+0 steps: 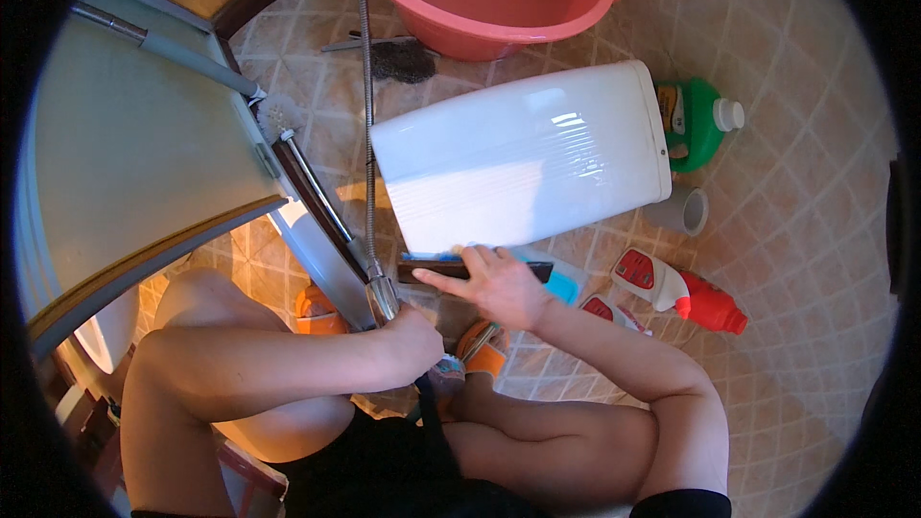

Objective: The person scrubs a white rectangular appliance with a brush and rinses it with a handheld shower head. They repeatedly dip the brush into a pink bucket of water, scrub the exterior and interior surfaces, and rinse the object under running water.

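A glossy white tapered container lies on its side on the tiled floor before me, its rimmed end to the right. In my right hand is a scrub brush with a dark flat back. Its blue bristles are at the container's near side. My left hand is closed around the chrome handle at the end of a flexible metal shower hose. The spray head is mostly hidden below that hand, and I cannot tell whether water runs.
A pink basin stands beyond a dark scrubbing pad. Rightward are a green jug, a grey pipe piece, and red-and-white bottles. A toilet brush leans near the door at left.
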Tool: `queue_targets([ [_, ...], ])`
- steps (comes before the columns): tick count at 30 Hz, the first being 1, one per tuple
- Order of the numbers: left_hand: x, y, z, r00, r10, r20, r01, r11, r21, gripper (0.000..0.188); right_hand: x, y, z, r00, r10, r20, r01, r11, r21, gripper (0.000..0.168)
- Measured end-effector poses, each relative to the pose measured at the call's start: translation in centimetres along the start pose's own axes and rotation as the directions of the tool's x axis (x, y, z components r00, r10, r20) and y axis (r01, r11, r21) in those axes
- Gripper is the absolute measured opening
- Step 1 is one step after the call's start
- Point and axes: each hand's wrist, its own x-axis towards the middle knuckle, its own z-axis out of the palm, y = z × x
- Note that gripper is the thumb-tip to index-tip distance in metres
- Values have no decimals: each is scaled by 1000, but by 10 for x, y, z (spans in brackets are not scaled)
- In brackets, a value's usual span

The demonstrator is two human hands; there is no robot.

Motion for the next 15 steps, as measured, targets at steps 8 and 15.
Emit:
queue_targets([
  [8, 4, -3, 8, 999, 13, 44, -14, 1000, 21, 24, -47, 30, 8, 995, 103, -19, -99, 986, 135, 57],
  [15, 9, -7, 3, 997, 24, 69, -24, 1000, -1, 24, -48, 32, 21, 957, 40, 288, -31, 999, -36, 81],
])
